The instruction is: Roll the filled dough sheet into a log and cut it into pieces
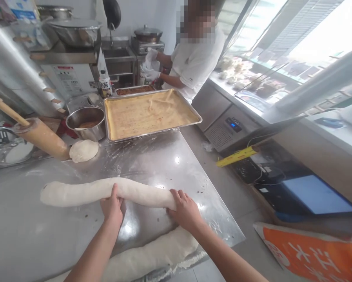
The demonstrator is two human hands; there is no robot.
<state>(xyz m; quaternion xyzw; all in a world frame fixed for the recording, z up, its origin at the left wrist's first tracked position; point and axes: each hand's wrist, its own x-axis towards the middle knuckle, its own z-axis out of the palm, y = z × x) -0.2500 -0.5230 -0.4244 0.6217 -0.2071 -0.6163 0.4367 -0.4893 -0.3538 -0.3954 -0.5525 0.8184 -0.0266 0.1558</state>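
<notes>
r hand clamped on dough roll @ r end, l hand gripping mid.

My right hand covers the right end of the dough roll, and most fingers of my left hand are hidden from me. The second roll runs off the bottom edge, partly behind my forearms, which are cut off there too. The orange sack is cut off at the right. I can't read the notice's small print, and the co-worker's head is blurred out
</notes>
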